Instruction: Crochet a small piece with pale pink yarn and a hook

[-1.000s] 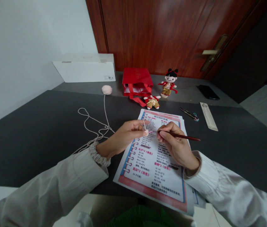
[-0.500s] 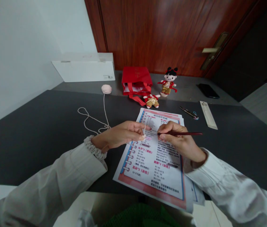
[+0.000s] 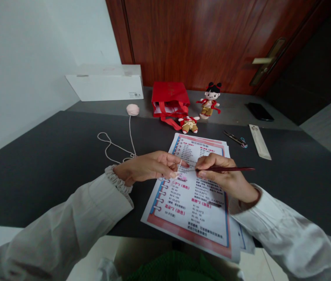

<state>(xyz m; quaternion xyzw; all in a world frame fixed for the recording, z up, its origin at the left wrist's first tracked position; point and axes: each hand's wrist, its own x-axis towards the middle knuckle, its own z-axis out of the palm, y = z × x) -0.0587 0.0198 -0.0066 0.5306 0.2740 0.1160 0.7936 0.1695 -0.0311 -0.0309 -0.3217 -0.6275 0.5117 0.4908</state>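
Note:
My left hand (image 3: 153,168) pinches pale yarn between thumb and fingers, and a short strand stands taut up to the index finger. From this hand the yarn (image 3: 111,144) loops across the dark table to a pale pink ball (image 3: 132,109). My right hand (image 3: 225,175) is closed round a dark red crochet hook (image 3: 238,169), held like a pen, its tip pointing at the left hand. Whether the tip touches the yarn is too small to tell. Beneath both hands lies a printed pattern sheet (image 3: 183,226) on other papers.
Behind the sheet are a red gift bag (image 3: 169,93), a headless doll body (image 3: 189,125) and a finished crochet doll (image 3: 209,102). Small snips (image 3: 235,138), a pale flat packet (image 3: 259,142) and a black phone (image 3: 259,112) lie right. A white box (image 3: 107,88) stands back left.
The right hand and hook have shifted slightly down and right. My left thumb has drawn a little left, and the strand at the index finger now slants.

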